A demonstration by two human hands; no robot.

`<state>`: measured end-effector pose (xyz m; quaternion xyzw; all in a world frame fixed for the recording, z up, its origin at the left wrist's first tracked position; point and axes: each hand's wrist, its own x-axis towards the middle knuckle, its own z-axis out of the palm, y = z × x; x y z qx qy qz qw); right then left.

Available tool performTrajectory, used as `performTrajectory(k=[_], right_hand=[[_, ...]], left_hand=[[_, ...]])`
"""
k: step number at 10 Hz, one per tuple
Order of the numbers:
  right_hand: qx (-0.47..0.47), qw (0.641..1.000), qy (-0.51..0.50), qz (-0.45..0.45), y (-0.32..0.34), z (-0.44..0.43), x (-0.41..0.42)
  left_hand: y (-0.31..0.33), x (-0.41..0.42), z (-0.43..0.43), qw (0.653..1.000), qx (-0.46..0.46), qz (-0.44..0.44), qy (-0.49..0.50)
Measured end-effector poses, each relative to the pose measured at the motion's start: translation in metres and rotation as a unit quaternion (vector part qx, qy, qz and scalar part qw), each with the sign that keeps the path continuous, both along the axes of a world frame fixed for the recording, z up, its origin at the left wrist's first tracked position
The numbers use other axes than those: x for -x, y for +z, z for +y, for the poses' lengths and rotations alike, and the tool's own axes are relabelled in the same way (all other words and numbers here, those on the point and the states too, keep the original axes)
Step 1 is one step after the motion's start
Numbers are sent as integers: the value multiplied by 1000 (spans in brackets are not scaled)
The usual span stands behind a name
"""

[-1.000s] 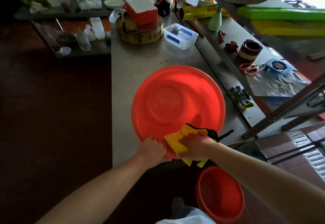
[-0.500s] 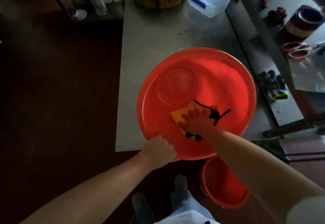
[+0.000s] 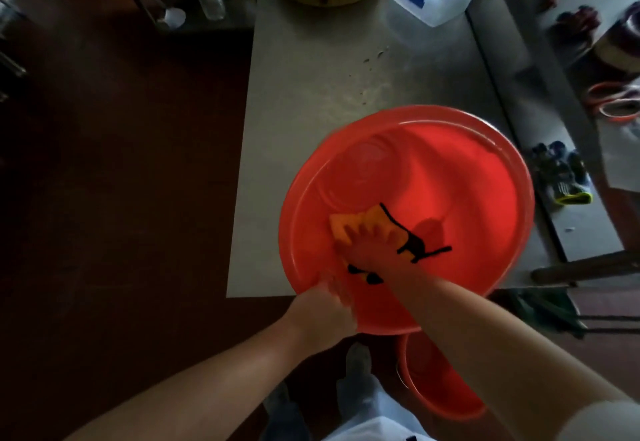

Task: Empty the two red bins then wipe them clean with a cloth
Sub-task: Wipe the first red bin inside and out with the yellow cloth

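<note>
Wiping likely needed firm, overlapping sweeps: right hand (image 3: 367, 244) pressed cloth (image 3: 346, 225) flat, fingers spread, inside bin (image 3: 485, 198) at table's (image 3: 346, 76) near edge; left hand (image 3: 322, 307) gripped its rim, steadying it.

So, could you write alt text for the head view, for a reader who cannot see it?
Seen from above, a person's right hand presses a yellow cloth against the inside of a large red bin on a grey table, while the left hand holds its near rim. A second red bin stands on the floor below.
</note>
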<state>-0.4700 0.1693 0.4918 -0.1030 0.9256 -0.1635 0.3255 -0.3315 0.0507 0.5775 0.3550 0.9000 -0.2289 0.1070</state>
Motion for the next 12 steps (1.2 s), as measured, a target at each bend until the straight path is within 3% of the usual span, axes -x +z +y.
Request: performTrajectory(k=[1,3,4,5,7,8,10,12], right_hand=[[-65,995,47,-50,0,9,-6],[-152,976,39,151,16,68,30],[-186,967,65,163,18,74,29],[-220,954,160,127,12,58,-10],[-174,976,128,-3,16,28,-53],[-197,969,151,14,28,41,-54],[-337,919,177,106,60,78,-42],[-280,954,95,47,62,49,-86]], left_hand=[[-6,-7,0,999,-42,28,1],[5,-10,-8,999,-7,37,35],[8,-9,-7,999,12,25,22],[8,-5,-6,1000,12,11,-21],[2,-6,-9,1000,-18,12,8],[2,-7,-10,999,-45,6,18],[7,-9,-12,997,-63,6,42],[16,-6,-11,997,-61,-52,18]])
